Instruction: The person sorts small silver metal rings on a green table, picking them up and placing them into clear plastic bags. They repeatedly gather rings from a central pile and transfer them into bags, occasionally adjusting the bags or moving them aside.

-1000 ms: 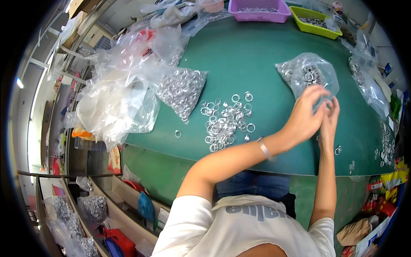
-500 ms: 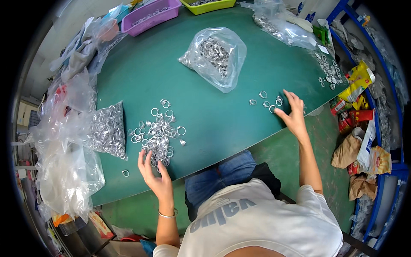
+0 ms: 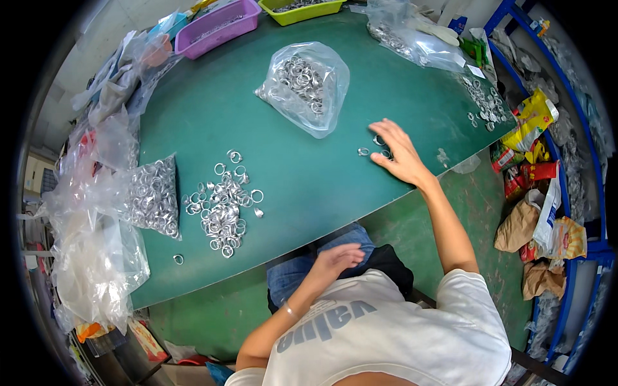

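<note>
My right hand [image 3: 400, 156] hovers low over a few loose silver rings [image 3: 363, 152] near the table's edge, its fingers stretched out and thumb apart, partly hiding some of them. My left hand [image 3: 338, 259] is above my lap, off the table; motion smears its fingers, so whether they hold anything is unclear. A larger pile of silver rings [image 3: 224, 215] lies on the left part of the table, with a single ring [image 3: 179, 259] apart from it. Beside the pile stands a filled clear bag of rings [image 3: 154, 196]. An opened clear bag [image 3: 331, 90] with rings inside sits farther back.
The green table [image 3: 290, 174] carries a purple tray [image 3: 219, 29] and a yellow-green tray [image 3: 299, 11] at the back. Empty plastic bags [image 3: 100, 257] heap along the left. More rings [image 3: 486, 106] lie at the right corner. A blue shelf rack [image 3: 566, 212] with packets stands to the right.
My left hand has left the ring pile and moved right, over my lap. My right hand has shifted left over the loose rings. The whole view has moved slightly.
</note>
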Demonstrator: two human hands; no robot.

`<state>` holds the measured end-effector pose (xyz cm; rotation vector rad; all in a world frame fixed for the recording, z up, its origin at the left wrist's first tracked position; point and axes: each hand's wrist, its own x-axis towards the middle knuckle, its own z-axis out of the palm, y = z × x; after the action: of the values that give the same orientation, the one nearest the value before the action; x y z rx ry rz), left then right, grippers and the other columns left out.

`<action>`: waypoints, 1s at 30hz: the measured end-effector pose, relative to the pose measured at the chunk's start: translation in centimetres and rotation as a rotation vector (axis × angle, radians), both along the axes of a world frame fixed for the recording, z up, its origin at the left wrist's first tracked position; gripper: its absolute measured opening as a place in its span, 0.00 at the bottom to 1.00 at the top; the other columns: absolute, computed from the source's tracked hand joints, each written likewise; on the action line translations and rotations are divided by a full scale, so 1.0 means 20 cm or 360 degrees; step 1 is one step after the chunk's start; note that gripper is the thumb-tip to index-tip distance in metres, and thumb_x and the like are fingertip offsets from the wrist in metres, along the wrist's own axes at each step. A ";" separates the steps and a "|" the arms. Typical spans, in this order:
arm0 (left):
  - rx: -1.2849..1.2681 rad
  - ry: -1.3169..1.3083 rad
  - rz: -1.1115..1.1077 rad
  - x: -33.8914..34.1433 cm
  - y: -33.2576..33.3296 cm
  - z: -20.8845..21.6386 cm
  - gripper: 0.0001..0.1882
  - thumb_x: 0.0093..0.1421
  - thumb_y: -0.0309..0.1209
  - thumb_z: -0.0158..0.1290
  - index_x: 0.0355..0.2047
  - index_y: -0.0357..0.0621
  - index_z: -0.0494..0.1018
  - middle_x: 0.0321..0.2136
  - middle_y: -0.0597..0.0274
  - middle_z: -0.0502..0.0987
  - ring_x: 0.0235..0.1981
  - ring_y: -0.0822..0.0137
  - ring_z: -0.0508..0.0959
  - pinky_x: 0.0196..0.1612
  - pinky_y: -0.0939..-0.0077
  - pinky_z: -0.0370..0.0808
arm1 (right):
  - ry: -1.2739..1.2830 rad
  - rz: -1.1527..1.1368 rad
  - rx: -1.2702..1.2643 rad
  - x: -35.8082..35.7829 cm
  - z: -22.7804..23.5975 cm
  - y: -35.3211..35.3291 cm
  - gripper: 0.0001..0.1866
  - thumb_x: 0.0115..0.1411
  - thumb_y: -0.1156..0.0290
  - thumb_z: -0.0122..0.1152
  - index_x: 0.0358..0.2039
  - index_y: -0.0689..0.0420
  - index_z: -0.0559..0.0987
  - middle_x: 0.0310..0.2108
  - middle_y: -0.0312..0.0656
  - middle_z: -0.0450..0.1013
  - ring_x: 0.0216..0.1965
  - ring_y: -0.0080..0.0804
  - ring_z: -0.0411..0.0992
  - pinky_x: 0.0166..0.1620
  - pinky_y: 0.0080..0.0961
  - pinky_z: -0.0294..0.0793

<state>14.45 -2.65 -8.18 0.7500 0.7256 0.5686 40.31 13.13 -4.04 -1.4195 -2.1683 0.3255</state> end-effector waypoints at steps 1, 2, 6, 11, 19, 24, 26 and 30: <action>-0.0136 -0.0078 -0.0071 0.07 0.04 -0.03 0.20 0.66 0.31 0.43 0.54 0.31 0.64 0.50 0.46 0.71 0.49 0.62 0.74 0.52 0.70 0.71 | -0.0055 0.0097 -0.0045 0.00 0.00 0.00 0.29 0.55 0.54 0.59 0.53 0.57 0.69 0.58 0.48 0.61 0.63 0.47 0.53 0.63 0.42 0.50; -0.0356 -0.0256 -0.0034 0.14 0.08 -0.07 0.22 0.67 0.33 0.42 0.56 0.30 0.61 0.51 0.44 0.69 0.52 0.60 0.72 0.55 0.68 0.69 | -0.0108 0.0198 -0.0096 0.00 -0.01 -0.01 0.29 0.56 0.54 0.58 0.54 0.56 0.69 0.58 0.47 0.61 0.64 0.47 0.52 0.64 0.43 0.49; -0.0765 -0.0823 0.0038 0.38 0.26 -0.21 0.28 0.68 0.40 0.38 0.59 0.27 0.54 0.58 0.39 0.61 0.59 0.53 0.64 0.62 0.61 0.61 | 0.0099 0.0281 -0.0187 -0.09 0.05 -0.10 0.32 0.56 0.54 0.58 0.58 0.53 0.66 0.60 0.45 0.59 0.65 0.47 0.51 0.66 0.44 0.46; -0.0861 -0.1131 -0.0034 0.46 0.31 -0.22 0.34 0.67 0.47 0.35 0.59 0.25 0.52 0.60 0.37 0.57 0.61 0.50 0.61 0.63 0.59 0.59 | -0.0178 0.0494 -0.0107 -0.11 0.06 -0.08 0.29 0.54 0.57 0.60 0.55 0.55 0.70 0.59 0.44 0.62 0.64 0.44 0.53 0.65 0.47 0.46; -0.1055 -0.1167 0.0384 0.45 0.24 -0.26 0.29 0.66 0.46 0.36 0.58 0.33 0.58 0.58 0.46 0.62 0.60 0.52 0.63 0.64 0.57 0.57 | 0.0003 0.0550 -0.0211 -0.25 0.10 -0.44 0.24 0.48 0.71 0.64 0.47 0.61 0.73 0.53 0.48 0.66 0.61 0.49 0.57 0.63 0.48 0.51; -0.0721 -0.1657 0.0008 0.46 0.24 -0.28 0.27 0.67 0.40 0.35 0.59 0.32 0.56 0.62 0.45 0.56 0.62 0.56 0.59 0.64 0.65 0.57 | 0.0187 0.0499 0.0031 -0.29 -0.07 -0.66 0.17 0.44 0.78 0.63 0.39 0.61 0.77 0.46 0.48 0.71 0.54 0.50 0.65 0.59 0.47 0.57; -0.0866 -0.1326 0.0150 0.46 0.24 -0.30 0.23 0.67 0.37 0.36 0.55 0.32 0.60 0.57 0.45 0.62 0.59 0.57 0.64 0.61 0.67 0.63 | 0.0293 0.0499 0.0118 -0.29 -0.11 -0.70 0.14 0.44 0.80 0.62 0.35 0.62 0.78 0.42 0.48 0.72 0.50 0.49 0.68 0.55 0.45 0.62; -0.0968 -0.0938 0.0252 0.39 0.20 -0.25 0.13 0.66 0.33 0.41 0.38 0.36 0.71 0.39 0.55 0.75 0.43 0.67 0.76 0.46 0.74 0.75 | 0.0512 0.0552 0.0280 -0.33 -0.12 -0.72 0.11 0.43 0.83 0.61 0.30 0.63 0.77 0.33 0.47 0.73 0.39 0.47 0.71 0.43 0.39 0.70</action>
<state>22.26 1.41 -13.27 -0.0530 0.3682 0.6281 33.62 -1.23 -6.46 -0.8285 -2.1056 0.4419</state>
